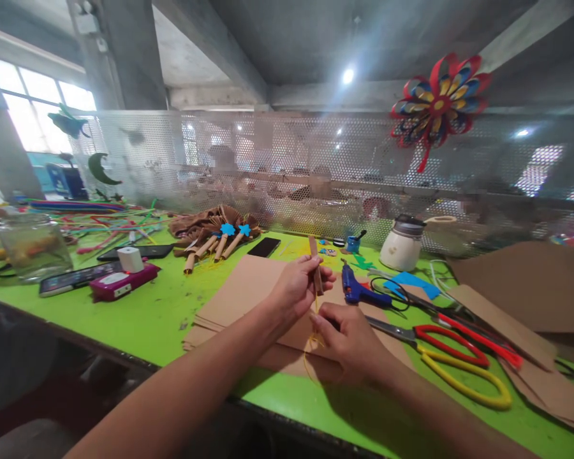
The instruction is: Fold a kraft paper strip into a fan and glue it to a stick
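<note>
My left hand (300, 284) is closed around a narrow folded strip of brown paper (312, 245), which stands upright between thumb and fingers. Just below it, my right hand (347, 335) pinches a thin yellow string (310, 357) that runs down from the strip and hangs in a loose loop. Both hands are over a stack of brown paper sheets (249, 280). Close by on the right lie a blue glue gun (358, 287) and large scissors (452, 347) with one red and one yellow handle.
Paper fans (220, 229) with blue stars lie at the back, beside a black phone (264, 247). A purple power strip (124, 280) and a glass jar (33, 248) stand left. A white jug (402, 245) stands before the perforated metal screen (287, 172). More brown paper (530, 284) is at right.
</note>
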The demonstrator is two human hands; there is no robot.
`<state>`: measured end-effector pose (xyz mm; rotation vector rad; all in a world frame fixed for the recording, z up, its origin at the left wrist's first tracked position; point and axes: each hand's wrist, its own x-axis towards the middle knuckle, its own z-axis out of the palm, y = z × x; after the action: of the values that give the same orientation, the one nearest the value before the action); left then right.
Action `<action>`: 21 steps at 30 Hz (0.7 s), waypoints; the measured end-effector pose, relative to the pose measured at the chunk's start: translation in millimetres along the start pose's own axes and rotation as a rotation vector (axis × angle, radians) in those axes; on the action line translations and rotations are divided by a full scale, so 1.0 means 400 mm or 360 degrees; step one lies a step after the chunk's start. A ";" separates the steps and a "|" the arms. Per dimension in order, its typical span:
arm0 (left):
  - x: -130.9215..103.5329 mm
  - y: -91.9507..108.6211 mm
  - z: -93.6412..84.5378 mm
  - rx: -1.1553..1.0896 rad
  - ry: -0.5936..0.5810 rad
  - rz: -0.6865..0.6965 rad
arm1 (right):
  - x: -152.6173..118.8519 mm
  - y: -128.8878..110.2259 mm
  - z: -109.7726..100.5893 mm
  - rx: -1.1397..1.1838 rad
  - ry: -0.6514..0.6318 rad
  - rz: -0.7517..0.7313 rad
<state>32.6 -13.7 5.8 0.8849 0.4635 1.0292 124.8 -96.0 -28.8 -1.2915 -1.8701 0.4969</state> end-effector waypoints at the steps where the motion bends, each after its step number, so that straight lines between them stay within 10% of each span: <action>1: 0.001 -0.002 -0.001 0.0002 0.0004 0.0000 | 0.000 0.002 0.003 -0.0026 -0.0013 -0.0019; 21: 0.002 0.002 -0.007 -0.0062 -0.0067 0.0079 | 0.015 -0.002 -0.045 -0.0079 -0.0276 0.0157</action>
<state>30.5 -11.4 4.8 0.8849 0.3866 1.0595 137.7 -93.0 -15.1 -1.4174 -1.9779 0.6351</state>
